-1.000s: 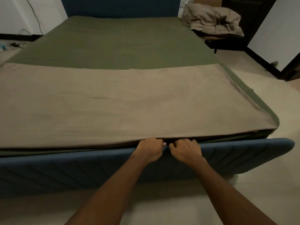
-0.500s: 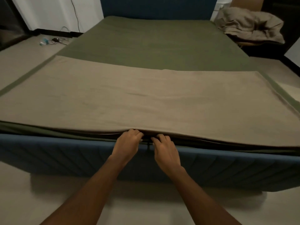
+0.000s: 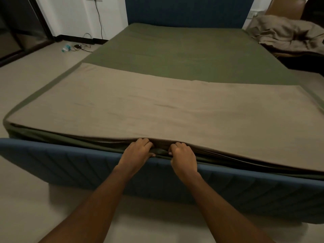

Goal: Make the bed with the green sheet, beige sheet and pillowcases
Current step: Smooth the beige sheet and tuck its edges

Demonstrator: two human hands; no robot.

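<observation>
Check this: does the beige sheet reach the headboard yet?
No, the beige sheet covers only the near part; bare green sheet runs on to the headboard.

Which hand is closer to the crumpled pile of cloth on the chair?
The right hand. It grips the foot edge of the bed on the side where the crumpled cloth pile sits, far off. The left hand is beside it, one spot farther away.
</observation>
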